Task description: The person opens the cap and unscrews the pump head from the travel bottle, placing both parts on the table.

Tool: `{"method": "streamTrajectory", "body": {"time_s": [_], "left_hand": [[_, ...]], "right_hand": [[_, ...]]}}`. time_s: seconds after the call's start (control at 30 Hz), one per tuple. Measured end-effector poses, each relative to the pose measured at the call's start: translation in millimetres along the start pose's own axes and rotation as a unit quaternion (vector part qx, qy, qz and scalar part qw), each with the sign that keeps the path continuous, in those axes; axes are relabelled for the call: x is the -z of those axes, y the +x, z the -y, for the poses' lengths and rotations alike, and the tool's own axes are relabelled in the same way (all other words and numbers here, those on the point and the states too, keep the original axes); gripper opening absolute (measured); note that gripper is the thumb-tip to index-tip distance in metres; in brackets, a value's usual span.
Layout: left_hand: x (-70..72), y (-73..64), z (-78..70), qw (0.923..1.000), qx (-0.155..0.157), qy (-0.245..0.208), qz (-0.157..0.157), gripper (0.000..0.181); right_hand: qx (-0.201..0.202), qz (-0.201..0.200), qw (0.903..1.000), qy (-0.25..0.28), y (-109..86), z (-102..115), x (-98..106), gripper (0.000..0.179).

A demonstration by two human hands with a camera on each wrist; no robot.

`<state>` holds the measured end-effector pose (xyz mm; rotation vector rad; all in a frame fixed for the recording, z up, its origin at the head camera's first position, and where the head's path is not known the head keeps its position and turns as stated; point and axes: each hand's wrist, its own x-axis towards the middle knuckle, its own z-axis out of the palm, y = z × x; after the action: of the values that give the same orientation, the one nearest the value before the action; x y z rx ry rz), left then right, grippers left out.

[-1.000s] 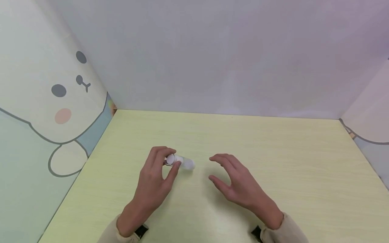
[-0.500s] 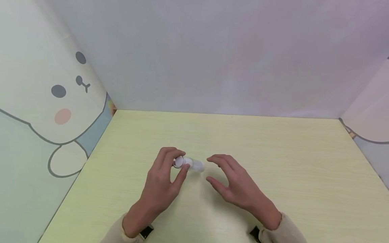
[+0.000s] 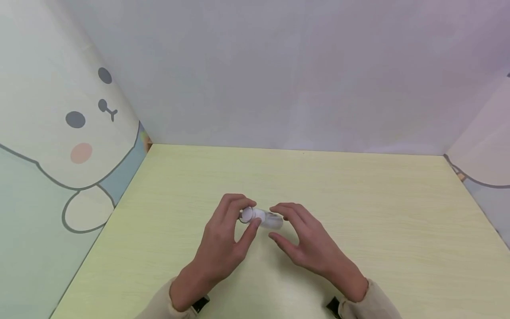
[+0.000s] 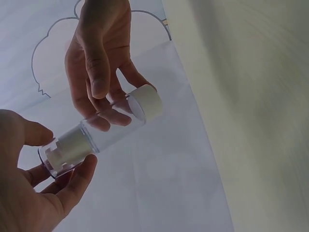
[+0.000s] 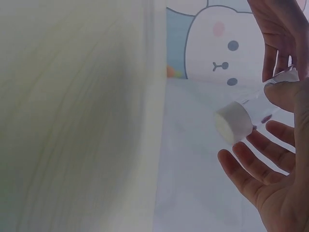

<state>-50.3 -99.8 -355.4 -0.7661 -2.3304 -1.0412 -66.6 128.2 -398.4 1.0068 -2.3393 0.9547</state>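
Note:
My left hand pinches a clear pump bottle between thumb and fingers at its capped end, holding it tilted above the table. In the left wrist view, a white pump head shows through a transparent cap, and a white base closes the far end. The bottle body looks see-through. My right hand is at the base end, thumb and fingers spread apart in a loose curve. From the right wrist, its fingers lie beside the white base; whether they touch the bottle I cannot tell.
Underneath is a pale yellow wood-grain table. A plain greyish-white wall panel rises behind it. At the left stands a side panel with a cartoon bear, and another printed panel is at the right.
My left hand has carried the bottle rightward, bringing its base between the thumb and fingers of my right hand. The right hand has shifted only slightly left.

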Motion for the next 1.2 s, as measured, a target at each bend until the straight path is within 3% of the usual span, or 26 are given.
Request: {"method": "streamTrajectory", "body": {"time_s": [0.33,0.73,0.93,1.2], "left_hand": [[-2.6,5.2,-3.9,0.9998,-0.003,-0.018,0.003,0.032],[-6.1,13.4,-9.3,0.9984,-0.009,-0.056,0.008,0.031],[-9.4,19.5,-10.8,0.9971,-0.024,-0.071,0.012,0.032],[-17.0,27.5,-6.8,0.9969,-0.054,-0.036,0.044,0.049]], "right_hand": [[-0.025,-0.008,0.9986,0.046,1.2,3.4,4.0,0.046],[-0.006,-0.041,0.9982,0.044,6.7,-0.2,16.0,0.038],[-0.012,-0.035,0.9986,0.038,7.7,-2.8,26.3,0.037],[-0.003,-0.047,0.9989,0.001,6.6,-7.9,38.0,0.036]]}}
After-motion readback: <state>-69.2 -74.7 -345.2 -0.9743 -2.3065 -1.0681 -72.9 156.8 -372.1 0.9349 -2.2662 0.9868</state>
